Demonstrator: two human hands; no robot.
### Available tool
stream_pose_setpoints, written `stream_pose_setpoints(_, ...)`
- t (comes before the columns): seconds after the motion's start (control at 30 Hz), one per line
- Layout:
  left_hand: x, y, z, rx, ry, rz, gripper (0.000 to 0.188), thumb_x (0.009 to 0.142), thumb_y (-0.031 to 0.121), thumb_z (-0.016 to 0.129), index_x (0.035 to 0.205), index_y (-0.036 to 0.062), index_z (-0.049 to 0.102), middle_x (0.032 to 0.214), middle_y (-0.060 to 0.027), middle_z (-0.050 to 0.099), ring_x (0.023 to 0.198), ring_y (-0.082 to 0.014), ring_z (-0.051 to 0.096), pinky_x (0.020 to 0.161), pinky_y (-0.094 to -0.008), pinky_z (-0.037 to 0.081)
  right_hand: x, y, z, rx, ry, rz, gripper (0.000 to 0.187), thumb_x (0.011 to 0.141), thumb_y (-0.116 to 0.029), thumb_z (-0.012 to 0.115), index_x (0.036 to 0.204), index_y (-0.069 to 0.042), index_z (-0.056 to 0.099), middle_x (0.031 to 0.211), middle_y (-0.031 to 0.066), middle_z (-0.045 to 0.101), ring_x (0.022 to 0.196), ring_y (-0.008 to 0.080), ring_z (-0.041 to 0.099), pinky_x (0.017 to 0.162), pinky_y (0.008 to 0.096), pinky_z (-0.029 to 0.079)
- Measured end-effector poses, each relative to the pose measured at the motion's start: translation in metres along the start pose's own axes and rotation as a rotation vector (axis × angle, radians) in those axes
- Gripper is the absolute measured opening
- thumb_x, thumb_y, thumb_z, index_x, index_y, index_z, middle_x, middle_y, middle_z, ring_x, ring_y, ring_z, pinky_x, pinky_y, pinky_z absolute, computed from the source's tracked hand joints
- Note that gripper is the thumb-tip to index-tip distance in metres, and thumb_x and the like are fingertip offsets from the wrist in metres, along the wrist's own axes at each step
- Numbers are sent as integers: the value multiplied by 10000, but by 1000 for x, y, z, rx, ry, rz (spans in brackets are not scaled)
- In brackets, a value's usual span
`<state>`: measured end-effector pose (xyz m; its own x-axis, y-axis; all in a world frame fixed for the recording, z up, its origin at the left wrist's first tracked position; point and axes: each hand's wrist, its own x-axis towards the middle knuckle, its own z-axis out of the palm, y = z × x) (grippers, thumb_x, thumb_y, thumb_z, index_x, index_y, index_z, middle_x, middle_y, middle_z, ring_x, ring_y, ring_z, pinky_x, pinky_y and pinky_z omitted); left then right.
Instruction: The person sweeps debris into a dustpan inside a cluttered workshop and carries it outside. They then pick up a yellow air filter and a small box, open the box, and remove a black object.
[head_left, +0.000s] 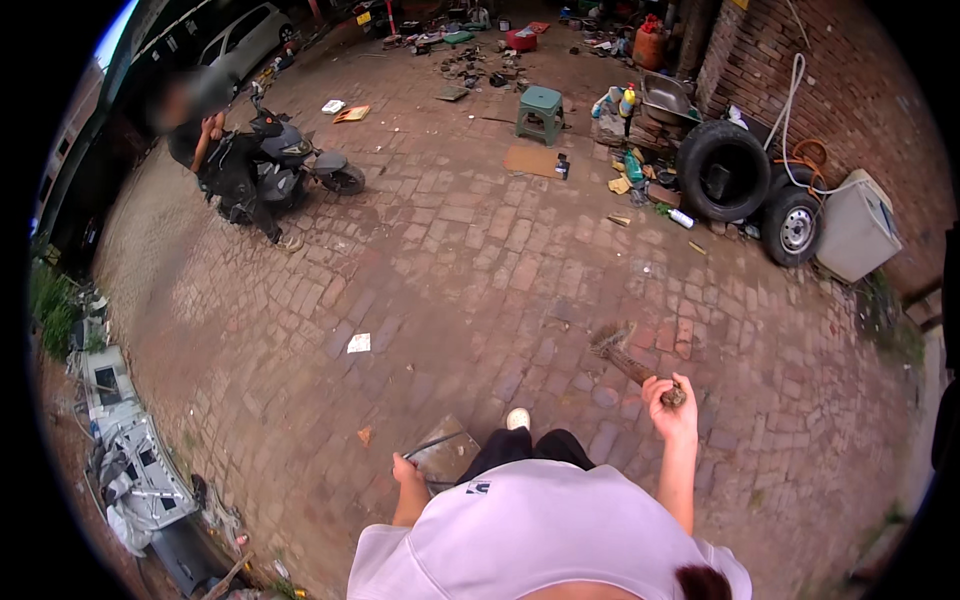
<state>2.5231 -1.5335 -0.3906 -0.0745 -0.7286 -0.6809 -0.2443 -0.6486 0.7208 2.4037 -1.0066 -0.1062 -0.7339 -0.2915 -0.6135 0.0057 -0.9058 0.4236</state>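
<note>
Both hands are occupied: the right hand (667,402) curls its fingers around the handle of a short broom (630,366), whose bristles point forward and to the left, low over the brick paving (470,280); whether they touch it I cannot tell. At the left hip, the left hand (404,468) closes on the dark edge or handle of a flat, greyish dustpan (442,457), its exact grip too small to make out. Between pan and broom shows a pale shoe (518,418). Ahead of the pan, to the left, lie a reddish scrap (364,435) and, farther off, a white paper (359,343). Beyond, a green stool (540,112) stands behind a cardboard sheet (532,161). To the right, a large black tyre (690,170) leans near a pale bin (860,230); at upper left, another person in dark clothes (238,165) is at a dark scooter (290,165).
</note>
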Motion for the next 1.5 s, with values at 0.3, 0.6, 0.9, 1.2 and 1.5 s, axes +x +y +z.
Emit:
stream_pose_setpoints(0.3,14,83,235,57,-171,86,244,801,237,546,675,36,491,564,-43,489,449,-131,468,427,-260,410,151,-53,102,-34,61,-187,301,760,-66,595,923,93,398,831,122,467,669,147,525,595,222,515)
stream_pose_setpoints(0.6,7,182,450,26,-146,103,190,767,221,539,700,47,503,577,-24,480,468,-130,477,410,-235,369,376,-70,265,-266,25,-369,199,762,-54,571,823,69,427,771,101,486,663,160,520,596,223,512)
stream_pose_setpoints(0.9,38,235,658,-1,-136,138,148,730,172,548,703,36,497,607,-33,453,516,-140,467,479,-256,419,543,-11,458,-479,101,-89,316,797,-92,569,1001,84,405,862,148,486,650,143,514,562,210,492)
stream_pose_setpoints(1.2,82,276,904,305,-214,165,211,696,214,582,674,14,519,605,-66,505,514,-166,494,512,-305,421,704,48,565,-690,142,-75,347,792,-127,585,1049,67,456,865,178,529,612,147,511,504,202,472)
stream_pose_setpoints(1.5,112,336,1138,639,-415,245,342,741,291,615,758,-50,600,702,-69,572,645,-153,517,603,-331,417,830,88,677,-850,220,-13,328,804,-140,562,1060,33,454,863,150,547,603,126,511,500,185,463)
